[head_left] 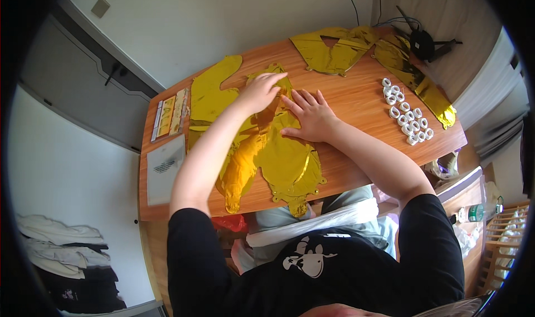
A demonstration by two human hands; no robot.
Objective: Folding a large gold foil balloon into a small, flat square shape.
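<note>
Where the hands are: at the middle gold foil (287, 163); right hand (311, 118) fanned out wide along its right edge, left hand (261, 93) half curled over it, can't tell if it's pinching anything.
Middle foil: on the wooden surface (362, 155), mostly spread out; the crumpled strip (242, 169) looks like the bit left to flatten, imo.
Left foil (214, 102): already pretty flat.
Far foil (348, 55): lying loose.
White rings (410, 115): bunched at right, not in hand.

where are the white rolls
In the head view, the white rolls lie on the right side of the table, just left of a gold foil strip.
</note>
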